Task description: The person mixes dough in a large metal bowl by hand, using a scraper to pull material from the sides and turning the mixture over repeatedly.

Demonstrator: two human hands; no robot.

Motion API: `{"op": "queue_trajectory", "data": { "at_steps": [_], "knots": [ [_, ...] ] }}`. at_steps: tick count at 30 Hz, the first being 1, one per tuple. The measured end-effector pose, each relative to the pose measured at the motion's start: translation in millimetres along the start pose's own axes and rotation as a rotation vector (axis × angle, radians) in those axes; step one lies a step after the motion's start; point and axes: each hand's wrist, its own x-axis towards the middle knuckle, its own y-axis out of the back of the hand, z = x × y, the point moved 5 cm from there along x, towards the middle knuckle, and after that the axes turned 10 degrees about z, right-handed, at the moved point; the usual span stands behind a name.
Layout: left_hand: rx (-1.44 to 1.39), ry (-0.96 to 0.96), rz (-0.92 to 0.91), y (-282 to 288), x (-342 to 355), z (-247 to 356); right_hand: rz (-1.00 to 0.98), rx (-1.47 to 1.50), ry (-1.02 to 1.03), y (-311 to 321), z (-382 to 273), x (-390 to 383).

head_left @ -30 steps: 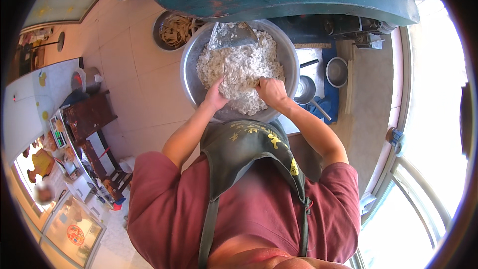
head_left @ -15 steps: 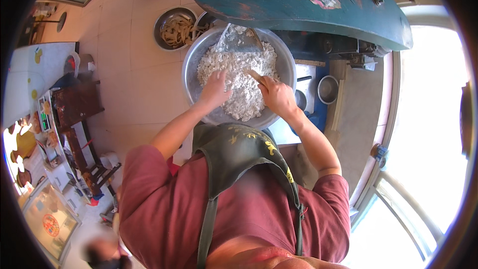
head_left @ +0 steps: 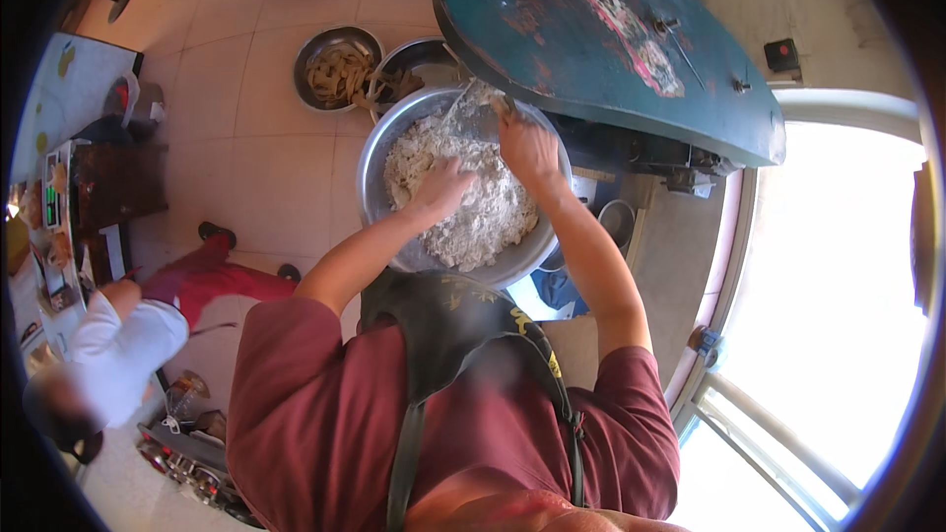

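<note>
A wide metal bowl (head_left: 370, 153) holds a heap of pale, crumbly flour mixture (head_left: 483, 232). My left hand (head_left: 443, 189) rests on the heap, fingers spread and partly sunk into the crumbs. At the bowl's far right side, my right hand (head_left: 529, 148) is closed around a short wooden-looking handle, mostly covered by the fingers. Just beside it, a flour-dusted metal chute (head_left: 463, 118) slopes down into the bowl from under a large green machine cover (head_left: 591, 30). The handle's far end is hard to make out there.
On the tiled floor beyond the bowl stand a metal bowl of pale strips (head_left: 340, 74) and another darker bowl (head_left: 424, 64). A person in a white top (head_left: 133, 335) is at the left, by a cluttered table. A pan (head_left: 616, 222) sits right of the bowl.
My right hand has moved away from me, from the heap's middle to the chute. The left hand has shifted slightly right. The view has tilted, and a person has come into view at left.
</note>
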Motion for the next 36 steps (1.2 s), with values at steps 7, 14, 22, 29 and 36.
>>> {"op": "queue_trajectory", "data": {
  "at_steps": [7, 14, 22, 29, 36],
  "knots": [
    [-0.163, 0.100, -0.039, 20.5, -4.9, 19.0, -0.065, -0.074, -0.082, -48.9, 17.9, 25.7],
    [-0.242, 0.170, 0.012, 30.2, -5.8, 18.3, -0.131, 0.006, -0.050, -25.9, -24.8, 21.0],
    [-0.309, 0.194, 0.010, -1.6, -13.2, 0.5, -0.141, -0.132, 0.021, -11.4, -30.2, 0.7],
    [-0.414, 0.198, 0.066, 15.2, -20.3, 4.0, -0.159, -0.029, 0.074, 27.0, -16.9, 10.1],
    [-0.477, 0.136, 0.012, 36.6, 9.6, 40.0, -0.037, -0.057, -0.083, -54.6, 33.3, 22.6]
  ]
}}
